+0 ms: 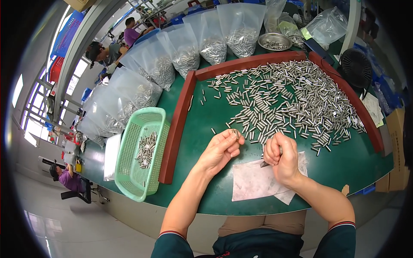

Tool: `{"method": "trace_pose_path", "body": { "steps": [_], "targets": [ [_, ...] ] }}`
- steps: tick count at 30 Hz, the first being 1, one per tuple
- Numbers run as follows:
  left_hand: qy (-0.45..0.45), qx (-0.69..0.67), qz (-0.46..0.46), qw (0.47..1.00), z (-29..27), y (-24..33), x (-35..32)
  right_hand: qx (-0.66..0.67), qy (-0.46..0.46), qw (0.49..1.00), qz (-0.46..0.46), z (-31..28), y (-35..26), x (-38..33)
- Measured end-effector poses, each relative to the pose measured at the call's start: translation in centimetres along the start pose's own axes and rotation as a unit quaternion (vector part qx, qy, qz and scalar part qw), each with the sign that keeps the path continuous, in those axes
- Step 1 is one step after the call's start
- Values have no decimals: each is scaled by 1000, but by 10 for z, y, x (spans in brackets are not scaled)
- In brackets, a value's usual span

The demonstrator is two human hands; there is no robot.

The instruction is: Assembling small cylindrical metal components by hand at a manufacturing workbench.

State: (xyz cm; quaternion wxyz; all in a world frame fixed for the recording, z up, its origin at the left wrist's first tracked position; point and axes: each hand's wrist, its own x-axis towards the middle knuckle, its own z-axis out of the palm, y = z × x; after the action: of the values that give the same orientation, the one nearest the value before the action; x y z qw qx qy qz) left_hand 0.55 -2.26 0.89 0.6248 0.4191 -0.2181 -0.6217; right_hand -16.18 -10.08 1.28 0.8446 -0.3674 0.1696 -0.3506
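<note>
The left hand (221,148) pinches a metal pin (235,133); the right hand (282,158) curls tightly round a dark-tipped tool (264,164). Loose pins (318,86) cover the far counter (219,195), probably light, stiff, slippery, best pinched mid-length.

The left forearm (188,198) leans upward to the right, and the left hand (221,149) has its palm side turned partly inward. Its thumb and index finger meet in a pinch, while the other fingers (233,150) are curled loosely. The right forearm (325,195) leans upward to the left. The right hand (282,158) is closed like a fist. Both elbows are bent, and the hands are near but apart.
</note>
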Motion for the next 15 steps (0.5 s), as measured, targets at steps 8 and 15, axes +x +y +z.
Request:
{"method": "trace_pose_path", "body": {
  "steps": [8,15],
  "targets": [
    [36,-55,-26,998,-5,4,0,-1,-2,1000,-8,0,2,1],
    [35,-49,-27,998,-6,4,0,7,-1,1000,-9,0,2,1]
  ]
}}
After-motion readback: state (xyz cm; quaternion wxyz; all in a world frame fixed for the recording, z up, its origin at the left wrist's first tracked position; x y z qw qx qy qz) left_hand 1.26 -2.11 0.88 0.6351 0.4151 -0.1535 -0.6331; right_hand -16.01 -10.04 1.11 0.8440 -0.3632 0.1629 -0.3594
